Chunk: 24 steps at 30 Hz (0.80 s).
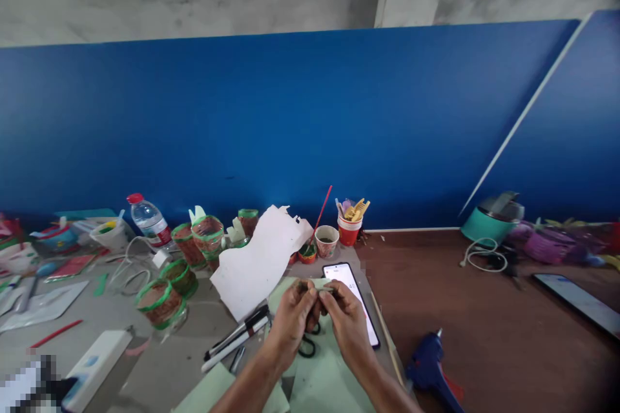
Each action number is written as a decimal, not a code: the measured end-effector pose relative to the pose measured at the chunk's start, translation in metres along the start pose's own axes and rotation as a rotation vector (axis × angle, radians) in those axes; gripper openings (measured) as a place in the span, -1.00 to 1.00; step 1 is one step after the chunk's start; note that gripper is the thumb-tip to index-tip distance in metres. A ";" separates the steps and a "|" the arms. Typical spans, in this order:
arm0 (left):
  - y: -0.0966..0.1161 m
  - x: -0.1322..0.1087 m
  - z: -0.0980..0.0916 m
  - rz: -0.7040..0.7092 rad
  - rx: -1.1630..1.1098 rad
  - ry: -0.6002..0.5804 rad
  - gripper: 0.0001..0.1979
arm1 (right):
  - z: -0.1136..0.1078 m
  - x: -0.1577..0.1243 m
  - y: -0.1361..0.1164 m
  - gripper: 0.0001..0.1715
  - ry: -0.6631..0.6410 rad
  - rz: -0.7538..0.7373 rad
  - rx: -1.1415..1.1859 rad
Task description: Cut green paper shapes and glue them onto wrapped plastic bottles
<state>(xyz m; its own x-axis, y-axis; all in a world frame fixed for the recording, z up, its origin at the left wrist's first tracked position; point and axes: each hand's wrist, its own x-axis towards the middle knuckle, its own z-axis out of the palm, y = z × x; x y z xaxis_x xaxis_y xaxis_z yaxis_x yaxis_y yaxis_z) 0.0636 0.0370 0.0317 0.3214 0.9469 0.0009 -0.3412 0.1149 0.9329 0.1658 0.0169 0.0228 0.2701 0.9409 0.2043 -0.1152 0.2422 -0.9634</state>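
My left hand and my right hand meet at the fingertips above the desk. Both are closed in a pinch, thumbs against fingers; whatever lies between them is too small and too covered to name. Beneath them are sheets of pale green paper and black-handled scissors, partly hidden. A lit phone lies just beyond my right hand. To the left of my left hand are pens, and a torn white sheet rises behind them.
Brown cups with green rims and a water bottle stand on the left. Paper cups are at the back. A blue glue gun, a teal pot and another phone lie right. A blue partition bounds the desk.
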 end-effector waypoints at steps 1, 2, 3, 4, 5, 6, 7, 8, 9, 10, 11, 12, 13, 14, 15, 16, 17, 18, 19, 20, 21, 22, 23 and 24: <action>0.000 0.000 -0.001 -0.007 0.010 -0.001 -0.56 | -0.001 0.001 0.000 -0.79 0.009 0.002 -0.007; 0.000 0.001 -0.001 -0.016 0.019 0.001 -0.56 | -0.001 0.002 0.000 -0.79 0.026 0.004 -0.016; 0.000 0.002 -0.003 -0.026 0.027 0.008 -0.56 | -0.002 0.004 0.000 -0.78 0.044 0.007 -0.028; -0.001 0.003 -0.004 -0.035 0.034 0.023 -0.56 | -0.003 0.005 0.000 -0.78 0.058 0.014 -0.044; 0.000 0.003 -0.005 -0.041 0.040 0.040 -0.56 | -0.003 0.006 0.001 -0.77 0.068 0.025 -0.060; 0.000 0.004 -0.005 -0.045 0.045 0.059 -0.57 | -0.004 0.007 0.001 -0.76 0.074 0.039 -0.075; 0.000 0.004 -0.006 -0.043 0.048 0.078 -0.57 | -0.005 0.007 0.001 -0.75 0.075 0.054 -0.091; 0.001 0.004 -0.005 -0.039 0.055 0.090 -0.58 | -0.006 0.007 0.002 -0.73 0.073 0.073 -0.102; 0.003 0.004 -0.004 -0.047 0.062 0.097 -0.57 | -0.007 0.006 0.004 -0.70 0.085 0.083 -0.117; 0.006 0.004 -0.003 -0.048 0.059 0.099 -0.56 | -0.008 0.005 0.006 -0.70 0.084 0.085 -0.133; 0.010 0.005 -0.002 -0.039 0.070 0.091 -0.55 | -0.008 0.005 0.009 -0.70 0.080 0.084 -0.145; 0.015 0.006 0.000 -0.025 0.095 0.059 -0.53 | -0.009 0.004 0.012 -0.70 0.070 0.087 -0.149; 0.021 0.006 0.000 0.008 0.105 0.049 -0.52 | -0.009 0.004 0.015 -0.69 0.052 0.095 -0.146; 0.027 0.006 0.001 0.036 0.110 0.067 -0.53 | -0.009 0.004 0.018 -0.68 0.029 0.113 -0.140; 0.035 0.005 0.000 0.059 0.119 0.090 -0.56 | -0.009 0.003 0.021 -0.68 0.029 0.121 -0.123; 0.042 0.003 -0.001 0.086 0.140 0.113 -0.58 | -0.008 0.003 0.022 -0.69 0.027 0.130 -0.108; 0.049 -0.002 -0.004 0.121 0.201 0.131 -0.61 | -0.008 0.002 0.022 -0.69 0.028 0.140 -0.103; 0.056 -0.008 -0.009 0.143 0.252 0.151 -0.64 | -0.007 0.002 0.022 -0.70 0.031 0.149 -0.103; 0.061 -0.016 -0.016 0.152 0.297 0.174 -0.67 | -0.007 0.001 0.021 -0.69 0.031 0.158 -0.109; 0.064 -0.025 -0.026 0.164 0.336 0.217 -0.70 | -0.006 0.000 0.019 -0.69 0.032 0.167 -0.117; 0.066 -0.034 -0.039 0.188 0.370 0.265 -0.72 | -0.006 -0.001 0.017 -0.68 0.032 0.174 -0.125; 0.066 -0.044 -0.054 0.215 0.399 0.332 -0.74 | -0.006 -0.002 0.015 -0.67 0.031 0.180 -0.128; 0.064 -0.055 -0.071 0.242 0.412 0.424 -0.74 | -0.006 -0.003 0.012 -0.66 0.028 0.185 -0.126; 0.062 -0.064 -0.090 0.253 0.428 0.541 -0.73 | -0.005 -0.003 0.011 -0.64 0.027 0.193 -0.120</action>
<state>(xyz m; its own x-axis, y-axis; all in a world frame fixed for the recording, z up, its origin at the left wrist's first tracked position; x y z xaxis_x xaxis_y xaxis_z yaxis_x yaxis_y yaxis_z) -0.0575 0.0100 0.0571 -0.2406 0.9573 0.1602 0.0633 -0.1492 0.9868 0.1689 0.0150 0.0108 0.2797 0.9600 0.0111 -0.0531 0.0270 -0.9982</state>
